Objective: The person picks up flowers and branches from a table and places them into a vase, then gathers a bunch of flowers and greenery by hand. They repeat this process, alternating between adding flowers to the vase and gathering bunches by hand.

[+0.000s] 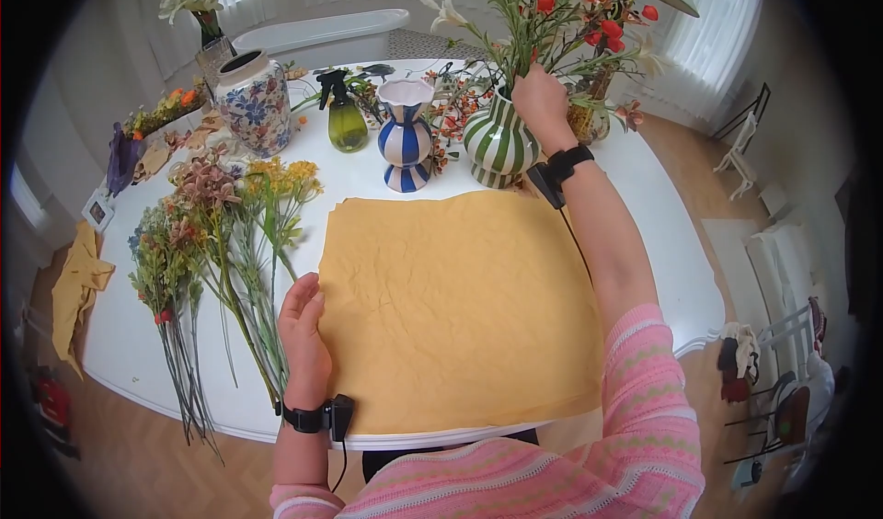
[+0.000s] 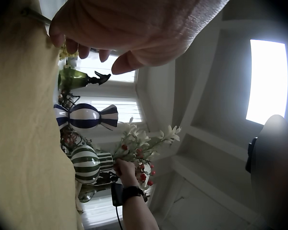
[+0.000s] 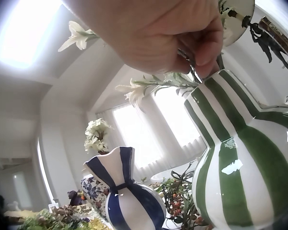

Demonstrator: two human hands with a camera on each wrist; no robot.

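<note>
My right hand [image 1: 543, 102] grips flower stems just over the mouth of a green-and-white striped vase [image 1: 499, 142]. White lilies [image 1: 447, 13] and red-berried sprigs [image 1: 609, 32] fan out above the fist. In the right wrist view, curled fingers [image 3: 209, 50] pinch the stems right at the vase's rim. Beside the left edge of a tan paper sheet [image 1: 460, 307] is my left hand [image 1: 304, 340], its fingers loosely bent and holding nothing. Long-stemmed artificial flowers [image 1: 207, 188] lie left of it, stems pointing toward the table's front edge.
A blue-and-white striped vase [image 1: 405, 142], a green spray bottle [image 1: 348, 119] and a floral-patterned vase [image 1: 253, 105] stand along the back of the white table [image 1: 667, 243]. Berry branches [image 1: 455, 105] lie between the striped vases. Another tan sheet [image 1: 81, 280] hangs over the left edge.
</note>
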